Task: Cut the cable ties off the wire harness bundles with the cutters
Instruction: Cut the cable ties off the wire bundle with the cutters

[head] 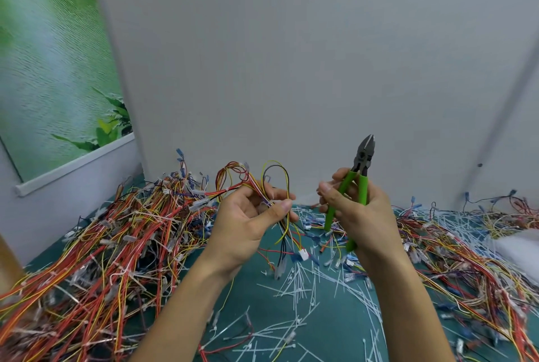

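Plain grey wall behind, matte and smooth, with a glossy green leaf-print poster hung at the left. Below, a teal table mat, flat and dull. Heaped over its left half, a tangled pile of wire harnesses: thin, flexible red, orange and yellow strands, bound here and there with white ties. Along the right edge, a second, thinner drift of harnesses. Strewn across the middle, cut cable ties, stiff white plastic slivers lying criss-cross.

Left hand raised above the mat, thumb pressed to fingertips, pinched closed on a wire harness bundle. Looped red and yellow wires arching up over the knuckles; loose ends with white and blue connectors dangling beneath the palm.

Right hand level with the left and near it but apart, wrapped closed around the cutters. Smooth bright-green handles, dark steel head pointing up, blades together at a narrow tip. Cutters clear of the bundle, not touching any tie.
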